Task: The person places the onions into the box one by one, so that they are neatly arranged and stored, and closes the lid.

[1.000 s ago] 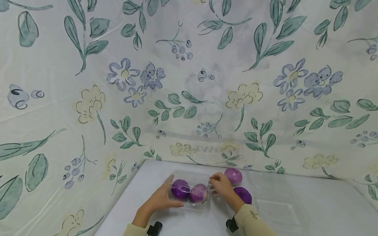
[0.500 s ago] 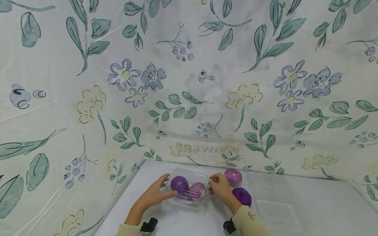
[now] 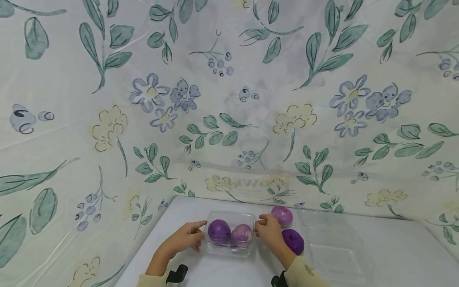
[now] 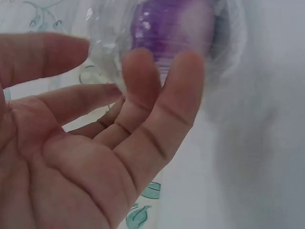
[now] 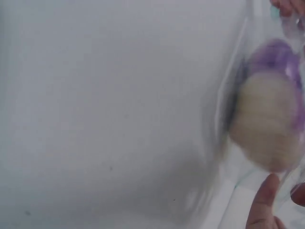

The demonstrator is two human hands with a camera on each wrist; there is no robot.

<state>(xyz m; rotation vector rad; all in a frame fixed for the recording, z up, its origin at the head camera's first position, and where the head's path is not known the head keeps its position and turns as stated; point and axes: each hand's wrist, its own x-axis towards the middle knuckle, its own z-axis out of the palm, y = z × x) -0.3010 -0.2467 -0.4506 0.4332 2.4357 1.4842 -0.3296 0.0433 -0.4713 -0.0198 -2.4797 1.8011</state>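
White table: the table (image 3: 401, 251) bears everything being handled.
Clear plastic tray: at the right of the table (image 3: 335, 255), well apart from both hands.
Clear box: left of the tray, upright between the two hands (image 3: 229, 251), two onions inside. The lid looks to be down, but through such clear plastic I cannot tell if it is fastened.
Box handling: thin walls like these probably flex, so light, even pressure from both sides seems best, worked along the edge rather than at one corner. Keeping the box level should stop the round onions rolling into a wall.
Right hand: reaches in from near right (image 3: 269, 233), forearm slanting far-left, fingers curled at the box's right side. Thumb and fingers appear to pinch the edge of the box; the right wrist view is blurred there.
Left hand: comes from near left (image 3: 183, 239), palm toward the box. The grip is loose and spread, one finger fairly straight toward the left wall, the others gently bent; how firmly they touch I cannot tell.
Onions in the box: dark one on the left (image 3: 219, 232), paler one on the right (image 3: 242, 235), side by side.
Loose onions: a pinkish one (image 3: 282, 215) beyond the right hand and a dark one (image 3: 294, 242) just beside its forearm, which could be nudged; lifting the elbow slightly would help.
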